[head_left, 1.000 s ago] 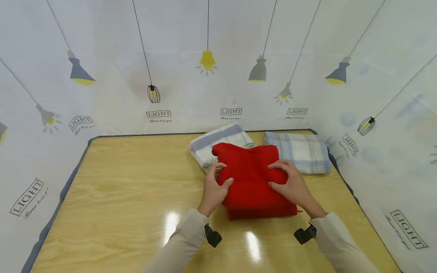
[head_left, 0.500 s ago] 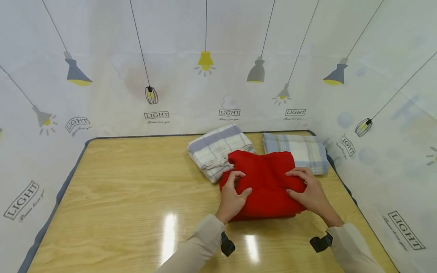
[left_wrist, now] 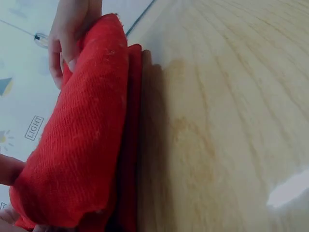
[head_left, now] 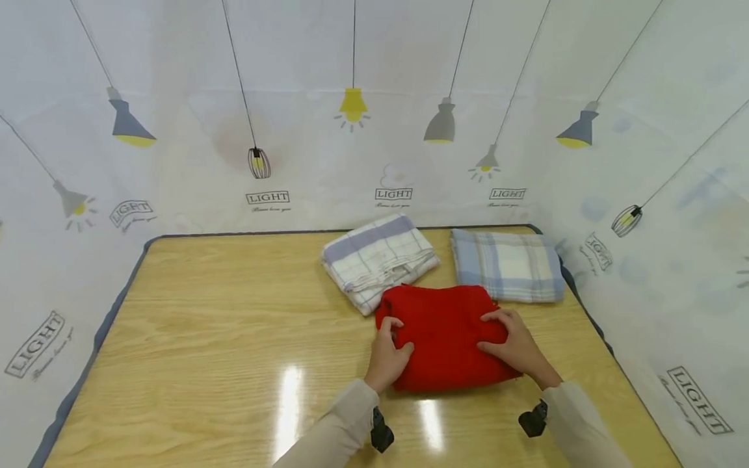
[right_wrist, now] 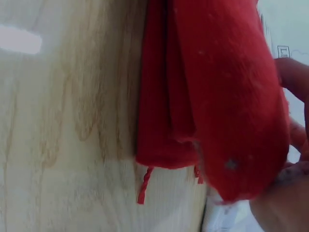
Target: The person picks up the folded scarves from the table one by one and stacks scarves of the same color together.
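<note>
A folded red scarf (head_left: 445, 338) with knit-like ribbing lies in layers on the wooden table (head_left: 222, 338). My left hand (head_left: 389, 357) grips its left side, thumb on the near face and fingers toward the back. On the opposite side my right hand (head_left: 515, 344) pinches it in the same way. In the left wrist view the upper fold of the scarf (left_wrist: 82, 130) bulges over a flatter layer beneath. Twisted tassels (right_wrist: 145, 186) stick out from the scarf's lower layer in the right wrist view. Most of the fingertips are hidden by the cloth.
A folded white cloth (head_left: 374, 253) with purple stripes lies just behind the scarf, at its left corner. Behind to the right is a folded blue and white plaid cloth (head_left: 509, 263). A lamp-printed wall covering (head_left: 316, 156) stands along the table's back and sides.
Both hands first shifted right with the red scarf, then came nearer and a little back left. The scarf's raised far part has lowered, and more of the two cloths behind shows.
</note>
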The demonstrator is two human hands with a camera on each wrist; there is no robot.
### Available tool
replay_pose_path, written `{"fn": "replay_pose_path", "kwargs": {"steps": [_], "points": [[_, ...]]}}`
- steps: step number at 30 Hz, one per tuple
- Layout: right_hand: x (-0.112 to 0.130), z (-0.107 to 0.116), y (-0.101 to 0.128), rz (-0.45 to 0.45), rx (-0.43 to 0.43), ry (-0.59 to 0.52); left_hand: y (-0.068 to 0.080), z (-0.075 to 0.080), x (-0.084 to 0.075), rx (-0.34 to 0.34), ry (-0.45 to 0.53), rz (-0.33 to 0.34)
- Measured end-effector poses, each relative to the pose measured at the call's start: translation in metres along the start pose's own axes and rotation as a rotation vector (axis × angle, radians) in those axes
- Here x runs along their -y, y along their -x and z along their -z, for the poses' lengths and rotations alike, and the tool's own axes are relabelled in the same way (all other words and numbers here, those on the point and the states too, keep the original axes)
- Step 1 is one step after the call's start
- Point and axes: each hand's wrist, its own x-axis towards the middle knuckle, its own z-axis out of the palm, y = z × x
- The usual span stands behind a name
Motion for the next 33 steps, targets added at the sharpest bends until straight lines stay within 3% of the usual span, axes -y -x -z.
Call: {"fn": "replay_pose_path", "kwargs": {"steps": [4, 10, 25, 33], "points": [[-0.003, 0.002, -0.005, -0.065, 0.051, -0.017, -0.001, -0.001, -0.002, 0.020, -0.025, 0.028], [-0.004, -0.006, -0.010, -0.106, 0.061, -0.015, 0.000, 0.003, 0.001, 0.072, -0.078, 0.049], [-0.011, -0.010, -0.020, -0.084, 0.036, -0.075, -0.008, 0.002, -0.001, 0.055, -0.091, 0.049], [-0.017, -0.012, -0.020, -0.036, 0.059, -0.038, -0.006, 0.003, 0.001, 0.060, -0.100, 0.047]]}}
